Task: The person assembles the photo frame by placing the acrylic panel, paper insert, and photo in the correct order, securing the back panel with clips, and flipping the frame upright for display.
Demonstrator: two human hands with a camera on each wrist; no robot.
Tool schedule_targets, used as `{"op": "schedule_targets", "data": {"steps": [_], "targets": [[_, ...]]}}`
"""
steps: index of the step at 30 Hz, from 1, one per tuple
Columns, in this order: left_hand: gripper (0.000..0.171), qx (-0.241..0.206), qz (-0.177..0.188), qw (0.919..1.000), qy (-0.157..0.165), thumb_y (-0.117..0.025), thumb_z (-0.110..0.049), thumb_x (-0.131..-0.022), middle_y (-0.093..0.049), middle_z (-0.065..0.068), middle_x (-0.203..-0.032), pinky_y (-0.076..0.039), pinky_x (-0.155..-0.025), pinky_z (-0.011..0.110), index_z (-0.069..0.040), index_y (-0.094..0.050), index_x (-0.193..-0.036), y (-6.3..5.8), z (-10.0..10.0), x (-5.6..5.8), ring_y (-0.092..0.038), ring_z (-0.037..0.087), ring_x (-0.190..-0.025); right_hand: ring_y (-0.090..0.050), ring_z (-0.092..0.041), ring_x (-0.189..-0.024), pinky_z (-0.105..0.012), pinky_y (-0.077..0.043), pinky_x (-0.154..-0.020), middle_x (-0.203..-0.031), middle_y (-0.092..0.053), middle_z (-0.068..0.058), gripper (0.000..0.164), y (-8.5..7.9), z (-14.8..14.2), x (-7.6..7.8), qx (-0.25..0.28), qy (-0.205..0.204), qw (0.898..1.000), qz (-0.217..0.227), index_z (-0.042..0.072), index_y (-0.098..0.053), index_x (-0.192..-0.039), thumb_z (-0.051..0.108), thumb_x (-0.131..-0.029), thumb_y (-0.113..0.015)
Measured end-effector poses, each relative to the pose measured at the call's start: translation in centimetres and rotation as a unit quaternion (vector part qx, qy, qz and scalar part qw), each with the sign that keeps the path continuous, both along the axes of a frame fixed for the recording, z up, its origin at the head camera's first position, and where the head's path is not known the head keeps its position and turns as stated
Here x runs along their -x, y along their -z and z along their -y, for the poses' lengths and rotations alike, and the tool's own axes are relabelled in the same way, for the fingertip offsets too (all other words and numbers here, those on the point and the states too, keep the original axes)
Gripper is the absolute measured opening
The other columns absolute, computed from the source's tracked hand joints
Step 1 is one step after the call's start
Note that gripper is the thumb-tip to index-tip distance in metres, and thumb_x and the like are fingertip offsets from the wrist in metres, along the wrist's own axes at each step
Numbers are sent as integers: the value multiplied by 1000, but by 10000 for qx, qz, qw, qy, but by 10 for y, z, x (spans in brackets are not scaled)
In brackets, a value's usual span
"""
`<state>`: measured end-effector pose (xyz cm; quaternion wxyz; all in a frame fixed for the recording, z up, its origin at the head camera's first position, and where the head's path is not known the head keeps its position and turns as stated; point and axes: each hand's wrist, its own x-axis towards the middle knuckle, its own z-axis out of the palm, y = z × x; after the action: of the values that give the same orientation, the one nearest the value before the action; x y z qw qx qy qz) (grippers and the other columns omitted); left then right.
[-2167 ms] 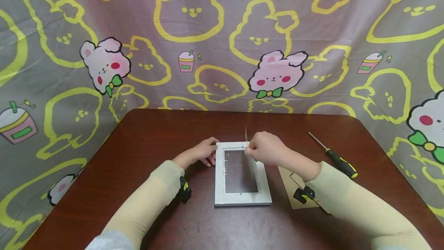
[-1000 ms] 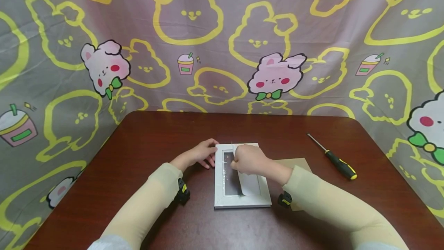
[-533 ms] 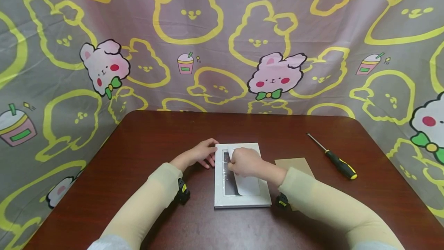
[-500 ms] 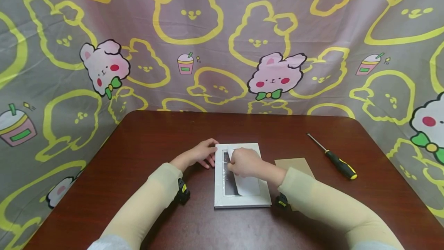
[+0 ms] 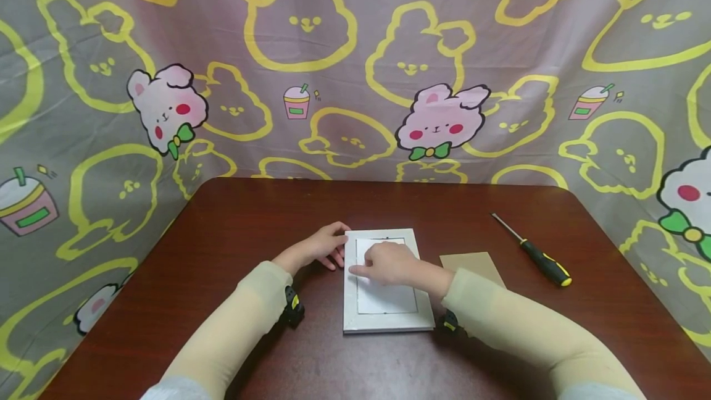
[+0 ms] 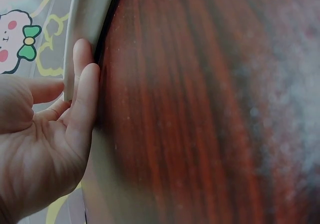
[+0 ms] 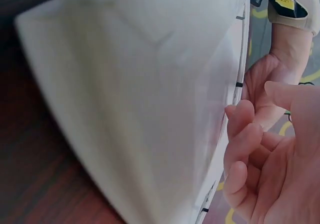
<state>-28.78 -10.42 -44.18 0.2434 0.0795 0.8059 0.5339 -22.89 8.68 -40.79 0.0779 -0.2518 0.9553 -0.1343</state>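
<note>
A white picture frame [image 5: 350, 289] lies flat at the middle of the table, turned lengthwise away from me. Inside its recess a thin white sheet [image 5: 386, 301] lies flat and fills the opening. My left hand [image 5: 324, 244] holds the frame's far left corner; in the left wrist view, thumb and fingers sit on either side of that corner. Over the sheet, my right hand [image 5: 391, 264] has loosely bent fingers, with one digit reaching left across the sheet's edge. The right wrist view shows its thumb apart from the fingers and nothing between them.
A tan board [image 5: 472, 264] lies right of the frame, partly under my right forearm. Farther right is a screwdriver [image 5: 541, 258] with a black and yellow handle. A patterned cloth [image 5: 355, 79] hangs behind the brown table [image 5: 278, 202].
The white sheet, earlier pinched and tilted up by my right hand, has come down flat into the frame. My right hand has let it go and shifted left. The left hand stays put.
</note>
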Motion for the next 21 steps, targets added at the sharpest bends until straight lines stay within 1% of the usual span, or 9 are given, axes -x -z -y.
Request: {"op": "schedule_targets", "data": {"steps": [2, 4, 7, 8, 10, 12, 14, 17, 21], "targets": [[26, 17, 8, 10000, -4, -41, -12, -104, -55, 12, -72, -50, -46, 28, -7, -44, -130, 0, 0, 0, -62, 19, -55, -48, -10, -52, -29, -38, -49, -49, -49, 10, 40, 0, -3, 1, 113, -97, 9999, -29, 21, -59, -62, 50, -90, -62], [26, 26, -4, 10000, 1, -41, -12, -104, -55, 12, -72, -50, -46, 28, -7, -44, -129, 0, 0, 0, -62, 19, -55, -49, -9, -56, -28, -40, -51, -54, -51, 10, 31, 1, -7, 3, 265, -246, 9992, -169, 22, -61, -68, 44, -88, -67], [26, 46, -10, 10000, -5, -41, -12, -104, -56, 12, -73, -50, -46, 29, -7, -44, -129, -1, -1, 0, -62, 20, -56, -55, -13, -71, -31, -45, -60, -75, -59, 7, 18, 2, -13, 4, 429, -491, 9969, -438, 18, -69, -84, 35, -84, -75], [26, 53, -11, 10000, -11, -41, -13, -104, -55, 12, -73, -50, -46, 29, -7, -45, -129, -1, -1, 0, -62, 20, -56, -57, -15, -79, -33, -48, -65, -85, -61, 4, 21, 2, -15, 4, 432, -554, 9963, -504, 16, -70, -92, 34, -82, -77], [26, 80, -27, 10000, -11, -42, -13, -104, -56, 13, -74, -51, -47, 29, -8, -45, -130, -2, -1, -1, -62, 20, -56, -58, -22, -99, -39, -50, -77, -106, -61, -4, 37, 2, -18, 4, 384, -651, 9957, -539, 13, -69, -109, 34, -79, -80], [26, 104, -33, 9999, -16, -42, -13, -104, -56, 13, -74, -51, -47, 29, -8, -45, -130, -2, -1, -1, -62, 20, -56, -52, -29, -117, -45, -48, -88, -127, -56, -9, 56, 2, -20, 3, 238, -734, 9959, -469, 13, -63, -125, 38, -78, -80], [26, 121, -39, 9999, -24, -42, -13, -104, -56, 13, -74, -51, -47, 29, -8, -45, -130, -2, -1, -1, -62, 20, -56, -43, -33, -129, -49, -43, -97, -141, -48, -12, 70, 3, -22, 2, 55, -842, 9958, -351, 12, -55, -135, 43, -78, -80], [25, 94, -10, 9999, -38, -42, -13, -104, -56, 12, -73, -51, -47, 29, -8, -45, -129, -2, -1, -1, -62, 20, -56, -30, -33, -140, -52, -34, -105, -153, -34, -11, 87, 4, -24, -1, -287, -1003, 9945, -53, 12, -43, -146, 53, -77, -77], [26, 85, -29, 10000, -26, -42, -13, -104, -55, 12, -73, -50, -46, 29, -8, -45, -129, -2, -1, -1, -62, 20, -56, -21, -31, -144, -53, -28, -109, -158, -25, -8, 97, 5, -24, -4, -642, -1070, 9919, 250, 12, -35, -150, 60, -75, -74]]}}
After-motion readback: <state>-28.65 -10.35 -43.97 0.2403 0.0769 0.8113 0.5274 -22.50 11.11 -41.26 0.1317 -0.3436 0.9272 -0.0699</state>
